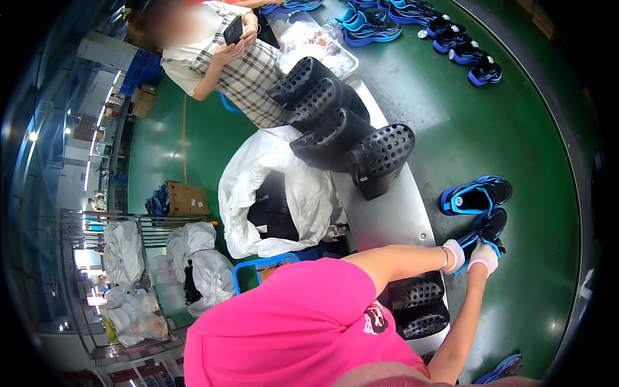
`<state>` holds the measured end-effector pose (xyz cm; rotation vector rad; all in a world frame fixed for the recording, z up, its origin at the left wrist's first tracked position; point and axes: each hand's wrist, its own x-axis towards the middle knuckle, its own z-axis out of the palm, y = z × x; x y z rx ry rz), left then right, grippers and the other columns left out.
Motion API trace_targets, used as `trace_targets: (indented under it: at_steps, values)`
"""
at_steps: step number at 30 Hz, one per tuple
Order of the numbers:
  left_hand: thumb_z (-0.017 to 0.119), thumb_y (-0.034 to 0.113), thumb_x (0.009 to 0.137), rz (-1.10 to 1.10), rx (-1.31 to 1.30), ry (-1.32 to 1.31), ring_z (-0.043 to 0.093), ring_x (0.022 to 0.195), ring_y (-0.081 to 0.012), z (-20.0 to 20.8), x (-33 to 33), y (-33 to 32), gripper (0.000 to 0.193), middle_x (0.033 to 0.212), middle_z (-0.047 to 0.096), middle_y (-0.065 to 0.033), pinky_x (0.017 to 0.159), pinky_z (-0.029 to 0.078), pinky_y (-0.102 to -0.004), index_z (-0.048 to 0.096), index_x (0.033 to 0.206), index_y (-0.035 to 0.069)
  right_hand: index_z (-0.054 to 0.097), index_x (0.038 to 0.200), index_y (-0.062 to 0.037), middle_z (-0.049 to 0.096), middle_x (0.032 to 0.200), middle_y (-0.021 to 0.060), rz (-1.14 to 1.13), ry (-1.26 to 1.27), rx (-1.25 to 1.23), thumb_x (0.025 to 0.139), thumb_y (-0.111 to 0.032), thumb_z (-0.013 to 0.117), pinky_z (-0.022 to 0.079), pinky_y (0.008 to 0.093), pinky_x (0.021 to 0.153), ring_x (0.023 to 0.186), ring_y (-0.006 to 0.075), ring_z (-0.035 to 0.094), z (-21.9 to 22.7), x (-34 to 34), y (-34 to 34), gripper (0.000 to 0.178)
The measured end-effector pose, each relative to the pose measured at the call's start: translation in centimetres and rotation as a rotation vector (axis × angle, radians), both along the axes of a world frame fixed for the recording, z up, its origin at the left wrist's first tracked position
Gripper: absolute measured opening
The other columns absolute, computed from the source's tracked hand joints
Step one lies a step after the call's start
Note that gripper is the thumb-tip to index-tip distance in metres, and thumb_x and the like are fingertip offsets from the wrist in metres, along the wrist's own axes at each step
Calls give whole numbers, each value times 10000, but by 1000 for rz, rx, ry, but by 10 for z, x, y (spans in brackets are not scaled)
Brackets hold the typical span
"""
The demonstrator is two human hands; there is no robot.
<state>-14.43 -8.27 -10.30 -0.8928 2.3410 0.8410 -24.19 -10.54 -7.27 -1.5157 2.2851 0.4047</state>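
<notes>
Black and blue, a shoe (493,224) is being held over the green surface (532,277), right at the fingers of both hands. The left hand (454,256), in a whitish covering with a band at its wrist, is curling closed on the shoe's left side; the right hand (483,257), similarly covered, is closing on its near end. Their fingertips are partly hiding, so the exact grip is hard to tell.

Just beyond the hands, a matching shoe (492,191) is resting beside the held one, its opening showing a round white label (458,201) whose marking is too small to read. Much farther beyond the hands, a row of similar shoes (461,42) is standing on the same surface, several carrying round white tags (422,33), also unreadable.

Left of the left hand, a metal surface (387,219) is running alongside. Four black perforated forms (382,155) are sitting on it beyond that hand, the nearest bearing a small pale mark; two more (416,293) are lying on the near side of the hand. Farther left, a white bag (232,206) is holding black items (274,209). Nearer than the hands, the pink shirt (284,322) is displaying a dark-and-white print (375,320).
</notes>
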Motion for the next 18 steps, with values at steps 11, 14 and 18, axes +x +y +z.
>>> trace_targets:
  at_steps: [11, 14, 18]
  values:
    - [644, 168, 724, 100, -118, 41, 697, 835, -238, -3, 21, 15, 219, 897, 717, -61, 656, 544, -390, 748, 911, 122, 674, 1049, -71, 667, 1012, 195, 114, -170, -178, 910, -422, 481, 492, 449, 829, 942, 365, 643, 6, -5, 17, 423]
    - [648, 220, 706, 110, -249, 79, 695, 792, -243, 37, 36, -4, 152, 847, 712, -82, 651, 552, -380, 736, 798, 138, 659, 1034, -79, 661, 989, 198, 118, -430, -210, 907, -395, 493, 468, 396, 843, 937, 346, 632, 42, -24, 29, 379]
    - [618, 337, 800, 158, -320, 224, 685, 763, -210, 19, 86, -34, 201, 823, 705, -36, 645, 536, -375, 735, 829, 176, 651, 985, -93, 658, 967, 174, 97, -470, -311, 912, -352, 522, 488, 406, 799, 918, 370, 618, 91, -8, 73, 299]
